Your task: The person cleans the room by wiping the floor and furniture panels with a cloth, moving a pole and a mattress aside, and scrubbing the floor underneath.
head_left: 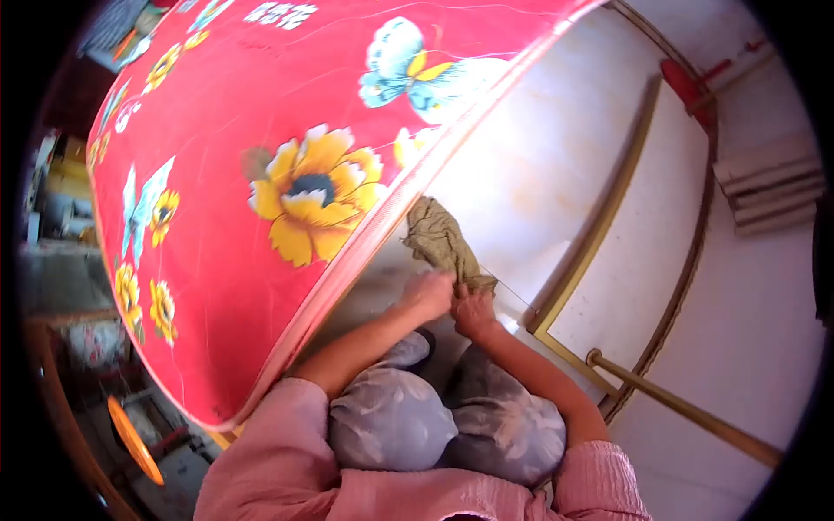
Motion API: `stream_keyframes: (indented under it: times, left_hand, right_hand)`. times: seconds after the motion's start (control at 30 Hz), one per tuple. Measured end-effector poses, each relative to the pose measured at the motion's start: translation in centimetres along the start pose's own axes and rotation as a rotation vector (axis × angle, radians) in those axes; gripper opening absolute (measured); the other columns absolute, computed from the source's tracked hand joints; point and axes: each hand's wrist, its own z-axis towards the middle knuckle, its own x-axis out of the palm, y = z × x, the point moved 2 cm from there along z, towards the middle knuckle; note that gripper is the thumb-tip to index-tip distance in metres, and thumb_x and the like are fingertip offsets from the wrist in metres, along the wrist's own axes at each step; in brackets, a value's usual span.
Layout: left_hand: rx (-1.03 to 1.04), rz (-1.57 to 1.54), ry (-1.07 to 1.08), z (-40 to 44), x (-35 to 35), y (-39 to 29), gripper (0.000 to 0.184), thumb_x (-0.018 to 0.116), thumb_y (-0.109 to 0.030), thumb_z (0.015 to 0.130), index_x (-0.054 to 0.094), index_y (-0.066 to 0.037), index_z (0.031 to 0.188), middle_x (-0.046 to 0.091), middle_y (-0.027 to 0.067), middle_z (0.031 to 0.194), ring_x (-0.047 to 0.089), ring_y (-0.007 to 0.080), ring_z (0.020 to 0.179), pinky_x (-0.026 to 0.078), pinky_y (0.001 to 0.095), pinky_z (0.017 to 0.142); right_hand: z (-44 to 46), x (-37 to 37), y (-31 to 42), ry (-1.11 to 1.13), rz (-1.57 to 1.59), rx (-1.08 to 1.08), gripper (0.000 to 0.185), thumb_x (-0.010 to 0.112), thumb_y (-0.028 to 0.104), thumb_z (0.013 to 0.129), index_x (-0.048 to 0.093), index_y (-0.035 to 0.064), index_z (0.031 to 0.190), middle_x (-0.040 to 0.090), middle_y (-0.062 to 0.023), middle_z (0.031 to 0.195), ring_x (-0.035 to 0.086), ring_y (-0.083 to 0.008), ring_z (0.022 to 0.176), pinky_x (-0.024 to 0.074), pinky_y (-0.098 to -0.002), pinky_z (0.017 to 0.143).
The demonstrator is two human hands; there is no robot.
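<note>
A crumpled olive-brown cloth (440, 236) lies low over the pale floor, beside the pink edge of a red mattress. My left hand (429, 295) is closed at the cloth's near left side and grips it. Close by on the right, my right hand (474, 311) holds the near end of the same cloth in curled fingers. The two hands almost touch. Parts of the fingers are hidden by the cloth and by the backs of the hands.
The red mattress (234, 217), printed with yellow flowers and butterflies, rises at my left. A white panel with a gold-brown frame (599, 208) stands at the right, and a brown pole (686, 408) runs near it. My knees (391, 417) are bent below my hands. An orange disc-shaped object (135, 440) sits lower left.
</note>
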Motion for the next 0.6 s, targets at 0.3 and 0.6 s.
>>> stream_keyframes:
  times: [0.3, 0.6]
  left_hand:
    - [0.05, 0.241, -0.192, 7.5, 1.4, 4.2, 0.072, 0.066, -0.043, 0.085, 0.036, -0.025, 0.148, 0.023, 0.0114, 0.158, 0.012, 0.0392, 0.146, 0.014, 0.0614, 0.114]
    - [0.036, 0.271, -0.177, 8.3, 3.1, 3.5, 0.077, 0.064, -0.048, 0.084, 0.031, -0.026, 0.151, 0.017, 0.0143, 0.159, 0.007, 0.0415, 0.146, 0.013, 0.0684, 0.109]
  right_hand:
    - [-14.5, -7.7, 1.5, -0.02, 0.299, 0.215, 0.035, 0.061, 0.016, 0.082, 0.055, 0.012, 0.117, 0.06, -0.0133, 0.107, 0.065, -0.0352, 0.091, 0.0478, -0.0493, 0.083]
    - [-17.4, -2.0, 0.8, 0.013, 0.44, 0.165, 0.043, 0.061, 0.015, 0.081, 0.052, 0.0129, 0.124, 0.061, -0.0124, 0.104, 0.066, -0.032, 0.086, 0.0533, -0.045, 0.075]
